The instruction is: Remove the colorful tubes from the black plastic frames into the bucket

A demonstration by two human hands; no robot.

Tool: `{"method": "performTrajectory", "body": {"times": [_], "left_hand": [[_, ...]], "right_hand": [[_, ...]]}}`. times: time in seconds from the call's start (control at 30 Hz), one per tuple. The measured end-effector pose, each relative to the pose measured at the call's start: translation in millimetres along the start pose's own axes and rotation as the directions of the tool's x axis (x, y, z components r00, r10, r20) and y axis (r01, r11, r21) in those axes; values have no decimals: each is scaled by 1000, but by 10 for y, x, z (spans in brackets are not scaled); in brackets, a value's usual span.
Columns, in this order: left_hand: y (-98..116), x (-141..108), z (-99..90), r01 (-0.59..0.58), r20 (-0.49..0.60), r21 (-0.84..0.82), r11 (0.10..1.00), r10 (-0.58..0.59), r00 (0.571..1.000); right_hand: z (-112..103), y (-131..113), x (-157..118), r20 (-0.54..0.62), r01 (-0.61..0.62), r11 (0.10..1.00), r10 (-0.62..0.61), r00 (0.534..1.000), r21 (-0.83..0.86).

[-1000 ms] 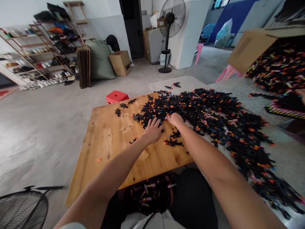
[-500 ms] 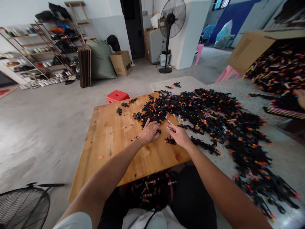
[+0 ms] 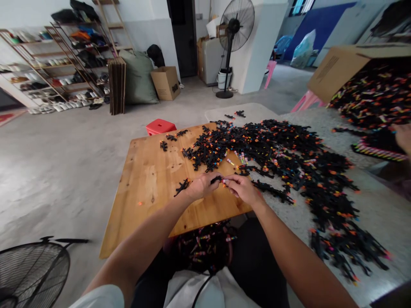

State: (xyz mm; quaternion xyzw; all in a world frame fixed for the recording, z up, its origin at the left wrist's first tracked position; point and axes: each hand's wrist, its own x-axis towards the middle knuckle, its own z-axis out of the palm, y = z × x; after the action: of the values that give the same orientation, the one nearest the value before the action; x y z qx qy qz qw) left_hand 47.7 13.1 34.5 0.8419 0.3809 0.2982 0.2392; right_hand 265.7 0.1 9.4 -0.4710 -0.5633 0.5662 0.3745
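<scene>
Over the wooden tabletop [image 3: 141, 175], my left hand [image 3: 203, 185] is closed around a small black toy gun [image 3: 216, 179]. Fingertips of my right hand [image 3: 243, 188] pinch a small pink-and-white piece [image 3: 224, 181] at the toy gun's right end. The two hands nearly meet; whether the piece is joined to the gun I cannot tell. A loose black toy gun [image 3: 182, 187] lies just left of my left hand. Beyond both hands spreads a big heap of black toy guns [image 3: 257, 141] with orange, blue and yellow bits.
Below the table edge, a container in front of me holds colourful black pieces [image 3: 205, 248]. At right, a tipped carton [image 3: 337, 70] spills more of them beside another person's hand [image 3: 403, 137]. A red stool [image 3: 160, 126] stands behind the table, a floor fan [image 3: 34, 273] at lower left.
My left hand has picked up a toy gun and drawn it back toward me. My right hand has brought the small piece against the gun's end.
</scene>
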Motion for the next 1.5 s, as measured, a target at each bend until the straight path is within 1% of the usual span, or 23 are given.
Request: {"method": "performTrajectory", "body": {"times": [0.13,0.23,0.4,0.6,0.67,0.83,0.93,1.0,1.03,1.07,1.1,1.13,1.17,1.2,1.23,1.27,1.3,1.33,1.37,1.4,1.43,1.47,1.5], "left_hand": [[0,-39,-10,14,43,-18,1000,-14,999],[-6,-62,3,38,46,-16,999,-37,998],[17,-77,9,97,31,-34,995,-96,995],[41,-89,-46,98,81,-12,995,-97,992],[68,-96,-76,105,103,-8,994,-104,989],[195,-128,-98,103,157,-2,995,-101,982],[258,-184,-79,166,150,-36,985,-159,976],[279,-260,-86,219,181,-47,975,-207,961],[285,-313,-99,242,222,-33,970,-229,948],[293,-375,-120,257,282,-13,966,-243,928],[302,-445,-144,258,359,4,966,-242,901],[313,-519,-169,248,443,14,969,-228,867],[324,-590,-193,233,515,19,972,-209,831],[333,-653,-213,214,570,20,977,-187,800],[335,-700,-227,194,596,25,981,-171,784],[326,-723,-234,177,596,43,983,-167,785],[302,-718,-235,166,571,74,983,-178,802],[260,-681,-228,170,517,114,979,-205,831],[201,-613,-216,200,430,150,968,-246,869],[125,-518,-198,252,319,177,951,-298,900],[37,-401,-176,319,194,191,928,-355,915],[-60,-272,-150,393,73,183,901,-411,909],[-160,-138,-121,452,-17,163,877,-455,890]], "right_hand": [[12,-69,-27,55,-97,992,93,994,79],[22,-119,-26,58,-159,978,153,987,132],[33,-166,-25,42,-184,970,179,983,157],[38,-181,-28,60,-200,968,193,979,153],[40,-162,-11,60,-189,973,182,981,136],[97,-136,6,59,-71,990,64,996,125],[163,-150,-53,82,-33,988,21,996,148],[171,-142,-83,151,-53,989,32,988,135],[152,-129,-76,205,-76,993,55,977,95],[115,-111,-45,252,-90,996,82,964,18],[62,-89,12,252,-81,990,107,962,-112],[-3,-65,96,195,-57,960,114,974,-274],[-75,-42,204,93,-39,898,89,992,-438],[-147,-20,330,-31,-41,814,29,999,-580],[-212,0,466,-138,-67,736,-37,990,-673],[-265,17,603,-217,-99,678,-91,972,-728],[-302,32,734,-261,-124,643,-122,958,-756],[-323,45,851,-274,-136,618,-134,952,-774],[-328,56,952,-278,-145,585,-145,950,-798],[-320,65,1034,-275,-151,550,-151,950,-821],[-304,73,1096,-270,-157,517,-152,951,-841],[-282,78,1139,-267,-163,489,-151,952,-857],[-259,83,1164,-267,-170,466,-150,952,-868]]}}
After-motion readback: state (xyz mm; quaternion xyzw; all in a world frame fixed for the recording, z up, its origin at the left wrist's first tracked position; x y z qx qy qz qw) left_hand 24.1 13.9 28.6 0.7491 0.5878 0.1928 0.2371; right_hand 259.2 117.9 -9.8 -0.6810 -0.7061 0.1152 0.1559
